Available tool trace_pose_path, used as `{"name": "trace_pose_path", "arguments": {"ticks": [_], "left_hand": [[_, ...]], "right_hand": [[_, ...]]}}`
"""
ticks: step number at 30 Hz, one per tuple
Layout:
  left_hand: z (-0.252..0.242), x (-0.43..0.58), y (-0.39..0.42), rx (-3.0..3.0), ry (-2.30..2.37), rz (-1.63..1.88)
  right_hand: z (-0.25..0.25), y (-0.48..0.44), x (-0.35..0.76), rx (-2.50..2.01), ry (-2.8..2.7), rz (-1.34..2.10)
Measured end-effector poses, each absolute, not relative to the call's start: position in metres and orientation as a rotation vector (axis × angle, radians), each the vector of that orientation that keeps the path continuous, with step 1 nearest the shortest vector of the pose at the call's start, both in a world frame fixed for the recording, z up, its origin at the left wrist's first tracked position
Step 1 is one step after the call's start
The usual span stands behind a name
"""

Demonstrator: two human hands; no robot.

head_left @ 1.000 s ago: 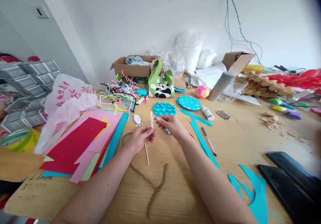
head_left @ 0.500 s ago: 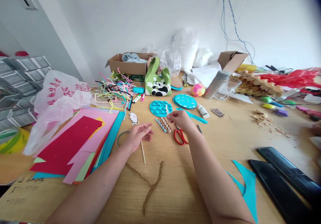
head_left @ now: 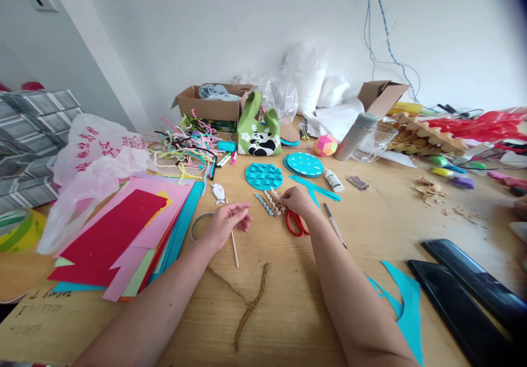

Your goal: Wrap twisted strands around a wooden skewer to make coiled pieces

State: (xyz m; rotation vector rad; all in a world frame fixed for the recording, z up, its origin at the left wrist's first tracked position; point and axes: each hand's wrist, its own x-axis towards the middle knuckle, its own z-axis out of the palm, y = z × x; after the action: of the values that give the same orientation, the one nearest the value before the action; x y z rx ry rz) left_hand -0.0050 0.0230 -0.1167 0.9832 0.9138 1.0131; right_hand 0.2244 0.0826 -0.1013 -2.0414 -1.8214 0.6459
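Observation:
My right hand pinches at the upper right end of a small row of twisted strips. A whitish spiral strip is at its fingertips, partly hidden by them; the row also has a blue-and-white strip. Red-handled scissors lie just below that hand, their blades hidden under it. My left hand hovers with fingers loosely stretched, nothing visible in it. Below it a thin wooden stick lies on the table, beside a grey tape ring. A brown twisted cord lies nearer to me.
Coloured paper sheets are piled at left. Ahead lie a scalloped blue disc, blue spotted discs, a glue bottle and a green panda bag. A pen and black phones lie right.
My right hand has come down and slightly right, bringing the whitish spiral strip from above the scalloped disc to the row. More of the pen shows. My left hand has hardly moved.

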Motion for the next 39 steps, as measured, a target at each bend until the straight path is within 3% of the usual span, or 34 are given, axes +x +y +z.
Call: {"name": "trace_pose_path", "arguments": {"ticks": [27, 31, 36, 39], "left_hand": [[-0.118, -0.006, 0.023, 1.011, 0.912, 1.011], [-0.117, -0.006, 0.023, 0.987, 0.925, 1.04], [-0.11, -0.003, 0.021, 0.928, 0.896, 1.078], [-0.109, -0.002, 0.023, 0.844, 0.855, 1.138]], "right_hand": [[-0.083, 0.08, 0.228, -2.085, -1.836, 0.719], [-0.076, 0.077, 0.219, -1.931, -1.789, 0.789], [-0.075, 0.063, 0.179, -1.304, -1.62, 1.305], [-0.078, 0.055, 0.153, -1.137, -1.566, 1.346]]}}
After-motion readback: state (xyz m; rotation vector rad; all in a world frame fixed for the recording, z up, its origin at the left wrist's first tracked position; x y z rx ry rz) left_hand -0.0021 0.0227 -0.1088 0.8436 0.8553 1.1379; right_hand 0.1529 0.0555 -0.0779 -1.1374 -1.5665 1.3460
